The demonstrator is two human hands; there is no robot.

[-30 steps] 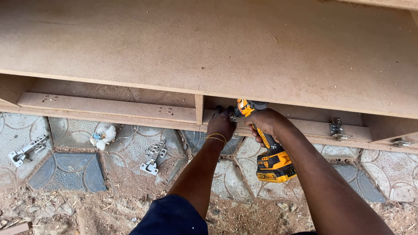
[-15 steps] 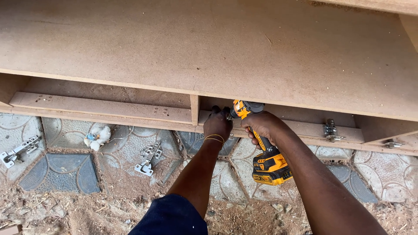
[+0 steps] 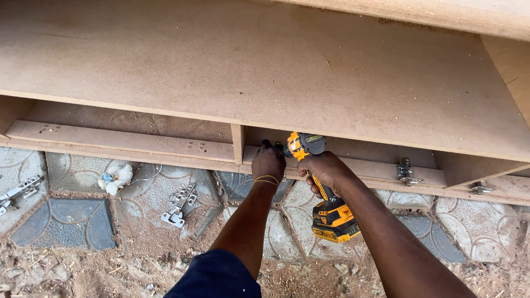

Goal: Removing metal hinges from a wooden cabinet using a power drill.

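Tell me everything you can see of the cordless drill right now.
The cordless drill is yellow and black, plastic-bodied, with a chunky battery pack at the grip's lower end. The right hand wraps its grip; its nose points left at the wooden rail of the board cabinet, where the left hand sits at the tip. The bit itself is hidden.

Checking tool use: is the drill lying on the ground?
No, the right hand grips the drill up at the cabinet rail, beside the left hand.
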